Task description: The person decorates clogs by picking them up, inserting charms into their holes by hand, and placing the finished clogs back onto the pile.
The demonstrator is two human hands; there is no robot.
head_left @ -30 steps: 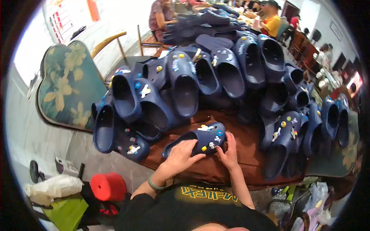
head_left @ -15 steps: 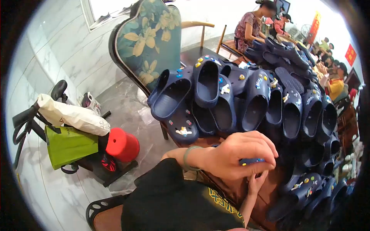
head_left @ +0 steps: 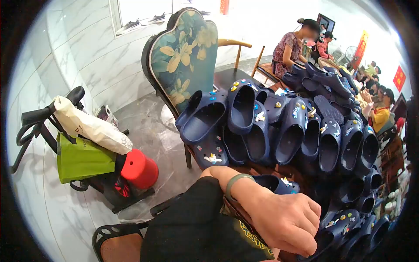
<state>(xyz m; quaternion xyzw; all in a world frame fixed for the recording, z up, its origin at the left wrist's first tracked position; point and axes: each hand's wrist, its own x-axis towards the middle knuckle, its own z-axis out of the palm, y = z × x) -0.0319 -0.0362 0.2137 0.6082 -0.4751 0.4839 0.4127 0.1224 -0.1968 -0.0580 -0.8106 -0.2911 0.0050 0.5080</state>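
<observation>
My left hand (head_left: 286,220), with a greenish bangle on its wrist, reaches down at the lower middle with its fingers curled closed. Whatever the fingers may hold is hidden beneath them. Just behind the wrist lies a navy clog (head_left: 275,184) with small charms on it. To the right of the hand, another navy clog (head_left: 336,225) carries several colourful charms. My right hand is out of sight, below or behind the left.
Navy clogs (head_left: 244,107) are heaped across the table. A floral-backed chair (head_left: 183,56) stands behind. At left are a red stool (head_left: 139,169), a green bag (head_left: 83,159) and a white bag (head_left: 89,126). A person (head_left: 290,48) sits at the far side; others sit farther back.
My left hand has moved down and slightly right, turning its back upward. The clog behind the wrist has come into fuller view. My right hand has gone out of sight. The view has shifted slightly.
</observation>
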